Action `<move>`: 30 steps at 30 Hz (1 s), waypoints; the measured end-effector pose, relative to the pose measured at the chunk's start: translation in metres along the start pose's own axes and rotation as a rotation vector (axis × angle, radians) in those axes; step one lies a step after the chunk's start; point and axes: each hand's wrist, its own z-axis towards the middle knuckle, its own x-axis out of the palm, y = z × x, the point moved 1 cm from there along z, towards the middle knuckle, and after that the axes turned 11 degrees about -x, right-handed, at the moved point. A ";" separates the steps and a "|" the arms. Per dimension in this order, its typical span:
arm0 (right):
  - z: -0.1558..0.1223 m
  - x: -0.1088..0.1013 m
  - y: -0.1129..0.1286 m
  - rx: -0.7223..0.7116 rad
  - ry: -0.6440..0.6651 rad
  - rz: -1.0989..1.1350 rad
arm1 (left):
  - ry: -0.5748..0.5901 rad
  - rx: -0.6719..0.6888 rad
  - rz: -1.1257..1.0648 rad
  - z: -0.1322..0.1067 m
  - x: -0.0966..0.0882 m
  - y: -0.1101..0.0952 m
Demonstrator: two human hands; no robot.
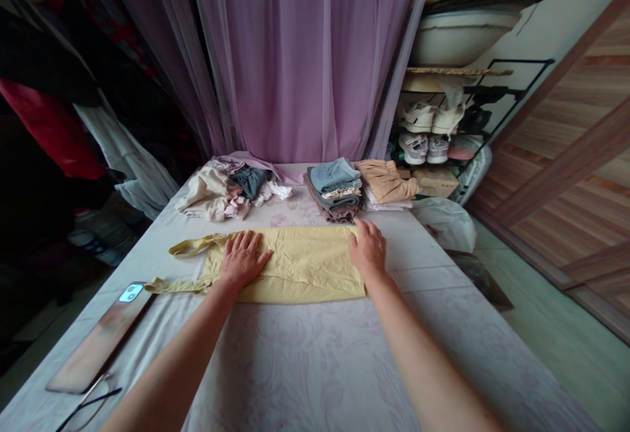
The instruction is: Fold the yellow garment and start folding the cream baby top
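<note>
A pale yellow sleeveless top [290, 268] lies flat and creased on the bed, folded over, with its two straps [184, 268] stretching to the left. My left hand [243, 260] rests palm down on the fabric, fingers spread. At the top right corner of the garment, my right hand [367, 248] presses its fingertips on the cloth without visibly gripping it. Both forearms come in from the bottom of the view.
The bed's lilac floral sheet [305, 360] carries a rumpled clothes heap [216, 192], a folded stack [335, 189] and a beige garment [386, 182] at the back. A long flat panel [101, 340] and eyeglasses [88, 409] lie at left. A white plastic bag [447, 225] sits beyond the right edge.
</note>
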 end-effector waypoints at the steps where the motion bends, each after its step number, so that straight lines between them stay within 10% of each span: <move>1: 0.001 0.000 0.013 -0.070 -0.011 0.040 | -0.001 0.000 0.002 0.000 0.000 0.000; 10: -0.002 0.045 0.134 -0.457 0.427 0.170 | 0.024 -0.008 0.017 0.001 -0.001 0.000; 23: 0.001 0.033 0.015 -0.195 0.439 -0.116 | 0.034 -0.006 0.050 0.001 0.001 0.000; 30: -0.004 0.032 0.005 -0.141 0.404 -0.140 | 0.105 -0.031 0.044 0.004 -0.006 0.000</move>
